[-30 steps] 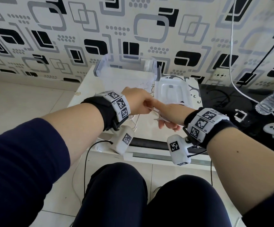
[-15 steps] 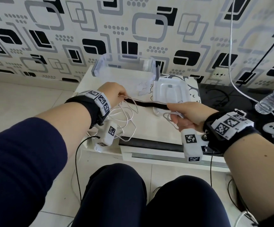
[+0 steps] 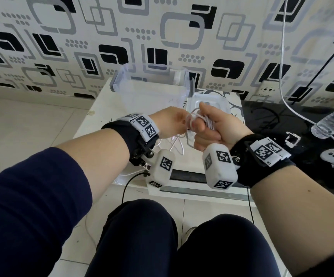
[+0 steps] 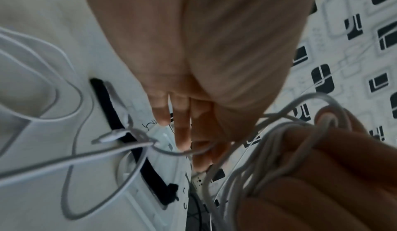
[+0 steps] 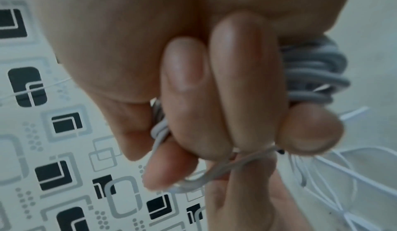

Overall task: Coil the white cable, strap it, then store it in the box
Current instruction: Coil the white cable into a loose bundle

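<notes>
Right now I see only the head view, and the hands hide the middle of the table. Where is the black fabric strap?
Observer: The left wrist view shows the black fabric strap lying flat near the left hand, with no hand on it.
Operator: Where is the plug?
Observer: The plug of the thin white cable sits over that strap, unheld.
Operator: How is the coil held?
Observer: The right wrist view shows several turns wrapped round the right hand, whose fingers curl over them.
</notes>
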